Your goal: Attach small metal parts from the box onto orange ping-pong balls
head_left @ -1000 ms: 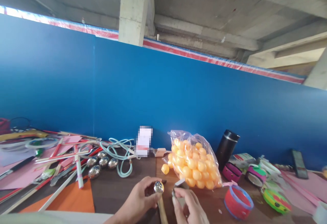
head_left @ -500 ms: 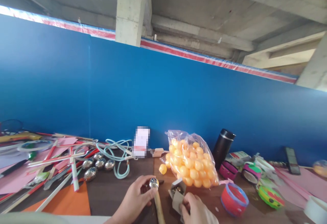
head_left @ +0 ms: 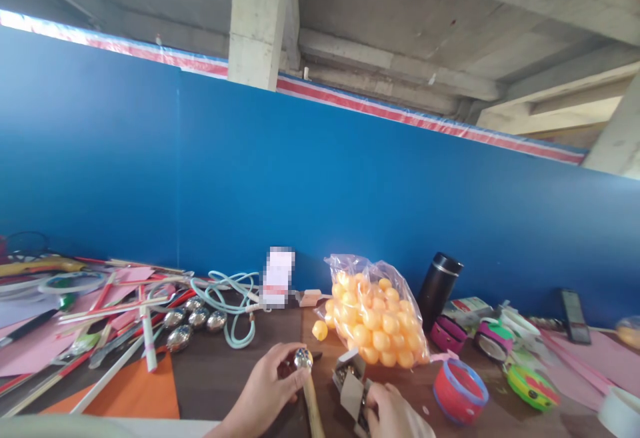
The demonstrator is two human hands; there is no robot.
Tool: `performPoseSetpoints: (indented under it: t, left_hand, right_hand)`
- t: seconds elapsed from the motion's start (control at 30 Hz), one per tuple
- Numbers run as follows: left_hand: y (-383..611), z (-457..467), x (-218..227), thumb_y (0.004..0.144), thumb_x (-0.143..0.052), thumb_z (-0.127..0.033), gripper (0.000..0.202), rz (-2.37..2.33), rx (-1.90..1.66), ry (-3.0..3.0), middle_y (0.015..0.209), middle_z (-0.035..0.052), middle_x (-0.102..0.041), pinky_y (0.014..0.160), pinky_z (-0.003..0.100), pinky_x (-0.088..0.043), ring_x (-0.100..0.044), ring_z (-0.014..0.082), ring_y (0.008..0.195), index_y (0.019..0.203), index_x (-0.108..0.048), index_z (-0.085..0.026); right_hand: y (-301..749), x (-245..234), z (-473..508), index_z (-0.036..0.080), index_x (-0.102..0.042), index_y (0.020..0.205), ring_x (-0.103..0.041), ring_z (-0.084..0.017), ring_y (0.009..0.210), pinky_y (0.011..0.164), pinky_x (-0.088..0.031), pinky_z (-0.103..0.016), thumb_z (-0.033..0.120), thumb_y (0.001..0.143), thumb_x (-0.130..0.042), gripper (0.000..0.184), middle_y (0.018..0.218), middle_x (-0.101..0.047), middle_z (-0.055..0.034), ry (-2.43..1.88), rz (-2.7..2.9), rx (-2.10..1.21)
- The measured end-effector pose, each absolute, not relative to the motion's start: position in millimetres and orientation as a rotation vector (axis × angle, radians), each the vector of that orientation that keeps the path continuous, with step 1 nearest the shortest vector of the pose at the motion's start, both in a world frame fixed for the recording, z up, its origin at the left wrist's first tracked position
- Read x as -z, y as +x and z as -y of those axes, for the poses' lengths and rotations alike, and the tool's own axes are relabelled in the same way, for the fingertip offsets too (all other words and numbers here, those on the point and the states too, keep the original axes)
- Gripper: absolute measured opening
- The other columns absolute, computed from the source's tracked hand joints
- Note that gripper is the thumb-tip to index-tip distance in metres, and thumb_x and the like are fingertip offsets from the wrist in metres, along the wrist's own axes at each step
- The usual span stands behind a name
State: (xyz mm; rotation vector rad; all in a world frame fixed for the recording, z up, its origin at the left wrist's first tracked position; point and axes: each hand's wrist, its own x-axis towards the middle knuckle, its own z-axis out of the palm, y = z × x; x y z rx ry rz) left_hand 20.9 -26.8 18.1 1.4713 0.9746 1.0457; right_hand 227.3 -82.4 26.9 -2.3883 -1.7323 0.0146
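Observation:
My left hand is closed round a shiny silver ball, thumb on the near side. The ball sits at the top end of a wooden stick, which runs down toward the table's near edge. To the right lies a small grey cardboard box with its flap up and small metal pieces inside. My right hand is at the near end of this box, fingers curled in against its opening. What those fingertips pinch, if anything, is hidden.
Behind the box stands a clear bag of orange balls, with a loose orange ball beside it. A black bottle and a red tape roll are to the right. Several silver balls, sticks and an orange sheet lie left.
My right hand has shifted slightly right, and more of the box's near opening and its metal contents shows. The left hand keeps its hold on the silver ball.

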Motion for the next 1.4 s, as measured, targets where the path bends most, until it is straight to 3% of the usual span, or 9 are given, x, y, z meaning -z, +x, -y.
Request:
performPoseSetpoints:
  t: [0.2, 0.33, 0.43, 0.53, 0.63, 0.8, 0.9, 1.07, 1.4]
  left_hand:
    - [21, 26, -15, 0.072, -0.059, -0.036, 0.038, -0.965, -1.064, 1.485, 0.09, 0.0066, -0.057, 0.05, 0.024, -0.051, -0.055, 0.0166, 0.068, 0.104, -0.059, -0.017]
    - [22, 25, -13, 0.07, -0.06, -0.035, 0.039, -0.975, -1.058, 1.465, 0.091, 0.0069, -0.057, 0.049, 0.024, -0.051, -0.056, 0.0172, 0.07, 0.104, -0.059, -0.017]
    - [22, 25, -13, 0.07, -0.061, -0.036, 0.041, -0.974, -1.056, 1.458, 0.091, 0.0071, -0.058, 0.049, 0.024, -0.051, -0.056, 0.0173, 0.07, 0.105, -0.059, -0.016]
    - [22, 26, -13, 0.07, -0.061, -0.037, 0.042, -0.964, -1.067, 1.452, 0.09, 0.0069, -0.059, 0.049, 0.025, -0.05, -0.056, 0.0165, 0.068, 0.105, -0.058, -0.015]
    - [22, 25, -12, 0.069, -0.062, -0.038, 0.043, -0.948, -1.082, 1.429, 0.088, 0.0066, -0.059, 0.048, 0.024, -0.05, -0.056, 0.0159, 0.066, 0.105, -0.058, -0.015]
    - [25, 23, -16, 0.066, -0.066, -0.039, 0.048, -0.849, -1.061, 1.275, 0.077, 0.0055, -0.06, 0.05, 0.026, -0.05, -0.057, 0.0158, 0.064, 0.105, -0.058, -0.012]
    - [27, 28, -22, 0.067, -0.068, -0.037, 0.045, -0.751, -1.012, 1.104, 0.073, 0.0036, -0.058, 0.054, 0.027, -0.05, -0.056, 0.0142, 0.063, 0.103, -0.059, -0.012]
    - [30, 42, -29, 0.068, -0.069, -0.03, 0.036, -0.606, -0.918, 0.986, 0.082, 0.0039, -0.06, 0.062, 0.026, -0.047, -0.058, 0.0131, 0.07, 0.1, -0.062, -0.016]
    - [32, 45, -20, 0.067, -0.07, -0.028, 0.044, -0.569, -0.875, 1.014, 0.089, 0.0072, -0.061, 0.066, 0.032, -0.047, -0.058, 0.0172, 0.077, 0.107, -0.058, -0.015]
  right_hand:
    - [229, -20, 79, 0.026, -0.055, 0.069, -0.064, -0.016, 0.07, 0.052, -0.034, -0.026, 0.011, 0.076, -0.044, 0.021, 0.076, -0.06, 0.0024, -2.416, 1.715, 0.05]
    - [233, -24, 80, 0.025, -0.05, 0.066, -0.063, -0.016, 0.068, 0.048, -0.033, -0.025, 0.019, 0.081, -0.039, 0.02, 0.079, -0.062, 0.0025, -2.333, 1.667, 0.061]
    - [237, -25, 79, 0.026, -0.049, 0.071, -0.064, -0.017, 0.069, 0.05, -0.039, -0.025, 0.028, 0.083, -0.035, 0.018, 0.084, -0.065, -0.0002, -2.099, 1.583, -0.055]
    - [234, -22, 79, 0.025, -0.048, 0.075, -0.063, -0.014, 0.055, 0.051, -0.045, -0.023, 0.038, 0.083, -0.034, 0.02, 0.071, -0.066, -0.0011, -1.806, 1.507, -0.257]
    - [223, -20, 78, 0.024, -0.047, 0.071, -0.057, -0.012, 0.041, 0.043, -0.045, -0.021, 0.046, 0.08, -0.039, 0.025, 0.055, -0.061, 0.0021, -1.641, 1.435, -0.407]
    - [203, -18, 78, 0.021, -0.049, 0.076, -0.055, -0.012, 0.04, 0.04, -0.047, -0.021, 0.053, 0.074, -0.048, 0.032, 0.049, -0.055, 0.0033, -1.467, 1.307, -0.65]
    - [198, -17, 78, 0.02, -0.048, 0.075, -0.055, -0.012, 0.036, 0.038, -0.045, -0.02, 0.055, 0.073, -0.051, 0.035, 0.045, -0.056, 0.0032, -1.407, 1.273, -0.771]
    - [194, -16, 79, 0.019, -0.048, 0.072, -0.049, -0.008, 0.031, 0.036, -0.038, -0.018, 0.052, 0.073, -0.055, 0.034, 0.037, -0.052, 0.0044, -1.257, 1.266, -0.885]
    - [185, -22, 84, 0.018, -0.048, 0.067, -0.041, -0.003, 0.025, 0.03, -0.025, -0.012, 0.051, 0.073, -0.056, 0.035, 0.034, -0.046, 0.0086, -1.108, 1.189, -1.144]
